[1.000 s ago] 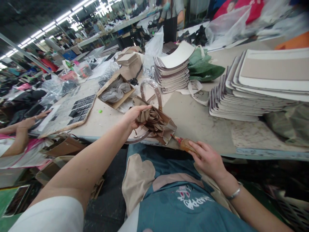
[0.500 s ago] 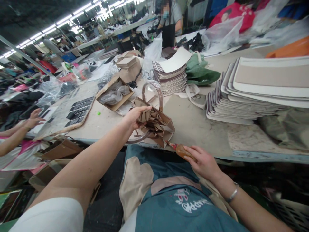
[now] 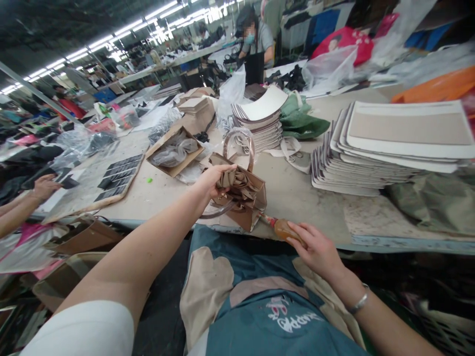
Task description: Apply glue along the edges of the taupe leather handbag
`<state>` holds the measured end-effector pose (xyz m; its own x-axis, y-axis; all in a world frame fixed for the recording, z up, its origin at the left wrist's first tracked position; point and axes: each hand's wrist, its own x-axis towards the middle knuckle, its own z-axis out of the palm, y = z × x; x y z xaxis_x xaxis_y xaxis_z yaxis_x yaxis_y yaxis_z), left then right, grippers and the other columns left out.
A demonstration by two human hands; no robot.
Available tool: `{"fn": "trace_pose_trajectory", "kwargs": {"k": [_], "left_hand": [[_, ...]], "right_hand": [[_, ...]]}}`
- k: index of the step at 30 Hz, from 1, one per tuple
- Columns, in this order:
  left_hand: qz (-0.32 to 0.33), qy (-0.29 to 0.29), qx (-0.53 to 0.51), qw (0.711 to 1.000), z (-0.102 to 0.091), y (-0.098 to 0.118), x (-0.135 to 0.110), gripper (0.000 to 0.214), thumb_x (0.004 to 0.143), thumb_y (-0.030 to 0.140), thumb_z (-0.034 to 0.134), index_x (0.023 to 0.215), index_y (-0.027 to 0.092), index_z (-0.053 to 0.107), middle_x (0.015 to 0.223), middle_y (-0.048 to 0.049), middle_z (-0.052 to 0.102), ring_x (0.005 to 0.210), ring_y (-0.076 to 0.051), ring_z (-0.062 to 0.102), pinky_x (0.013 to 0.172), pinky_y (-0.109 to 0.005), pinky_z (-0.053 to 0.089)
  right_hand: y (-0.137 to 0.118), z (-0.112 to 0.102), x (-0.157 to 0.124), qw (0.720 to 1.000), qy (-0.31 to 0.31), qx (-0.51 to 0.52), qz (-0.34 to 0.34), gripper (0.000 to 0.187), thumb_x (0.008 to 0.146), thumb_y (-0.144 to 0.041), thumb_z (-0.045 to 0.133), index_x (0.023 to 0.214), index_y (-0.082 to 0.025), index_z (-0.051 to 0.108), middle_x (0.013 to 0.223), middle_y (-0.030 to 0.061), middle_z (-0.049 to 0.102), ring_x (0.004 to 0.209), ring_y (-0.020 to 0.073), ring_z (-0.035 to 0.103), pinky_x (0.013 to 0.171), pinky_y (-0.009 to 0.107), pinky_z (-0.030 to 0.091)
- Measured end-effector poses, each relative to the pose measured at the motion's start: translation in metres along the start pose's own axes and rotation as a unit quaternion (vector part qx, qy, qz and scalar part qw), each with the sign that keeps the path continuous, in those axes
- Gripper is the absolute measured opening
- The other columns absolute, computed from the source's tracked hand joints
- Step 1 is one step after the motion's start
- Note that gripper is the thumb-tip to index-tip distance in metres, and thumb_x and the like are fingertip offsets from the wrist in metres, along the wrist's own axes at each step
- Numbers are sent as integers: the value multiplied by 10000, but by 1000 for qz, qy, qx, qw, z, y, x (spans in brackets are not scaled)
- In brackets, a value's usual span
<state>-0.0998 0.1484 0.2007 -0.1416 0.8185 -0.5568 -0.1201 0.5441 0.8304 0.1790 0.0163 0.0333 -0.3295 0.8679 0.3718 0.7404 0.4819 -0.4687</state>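
Note:
A brown handbag (image 3: pixel 243 217) with stiff looped handles leans at the table's front edge, its crumpled lining (image 3: pixel 241 180) bulging from the opening. My left hand (image 3: pixel 215 180) is closed on the bag's upper edge and bunched lining. In my right hand (image 3: pixel 315 247) is a tool with a bulbous wooden handle (image 3: pixel 287 231) and a red collar; its narrow end meets the bag's lower right corner. What kind of tool it is cannot be made out.
Behind the bag stands an open carton (image 3: pixel 176 151) with plastic wrapping. Stacked curved panels (image 3: pixel 260 123) and a larger panel stack (image 3: pixel 401 133) rise to the right. At left, a co-worker's hand (image 3: pixel 46 187) is by dark pieces on a board (image 3: pixel 128 185).
The view has shifted slightly. My hands keep their holds, and the tool stays at the bag's corner. The co-worker's hands at left have moved onto a dark piece.

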Motion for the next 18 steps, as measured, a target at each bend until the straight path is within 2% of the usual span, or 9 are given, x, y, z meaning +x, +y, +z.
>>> {"fn": "trace_pose_trajectory", "kwargs": {"k": [3, 8, 13, 18], "left_hand": [[-4, 16, 11, 1000, 4, 2, 2, 167, 753, 250, 671, 657, 120, 629, 488, -30, 620, 349, -121, 535, 314, -191, 362], [-1, 6, 12, 1000, 6, 2, 6, 167, 742, 260, 676, 675, 113, 635, 530, -40, 639, 356, -120, 530, 302, -195, 349], [-17, 3, 13, 1000, 7, 4, 4, 173, 779, 249, 641, 677, 109, 637, 515, -38, 637, 362, -118, 541, 307, -187, 355], [-15, 0, 21, 1000, 6, 4, 8, 185, 774, 263, 655, 677, 107, 641, 516, -34, 635, 366, -123, 549, 299, -188, 361]], "right_hand": [[4, -5, 4, 999, 23, -32, -7, 362, 917, -311, 501, 1257, -210, 573, 1110, 102, 592, 943, 218, 600, 808, 331, 522], [9, -4, 8, 998, 28, -52, -10, 359, 914, -299, 510, 1254, -204, 578, 1096, 96, 590, 932, 213, 591, 792, 317, 521], [11, 1, 7, 998, 4, -64, -11, 361, 916, -288, 506, 1266, -220, 564, 1096, 86, 583, 926, 210, 584, 784, 322, 519], [12, 0, 10, 995, 0, -83, -55, 356, 916, -233, 490, 1264, -199, 561, 1093, 106, 576, 951, 230, 556, 793, 342, 507]]}}
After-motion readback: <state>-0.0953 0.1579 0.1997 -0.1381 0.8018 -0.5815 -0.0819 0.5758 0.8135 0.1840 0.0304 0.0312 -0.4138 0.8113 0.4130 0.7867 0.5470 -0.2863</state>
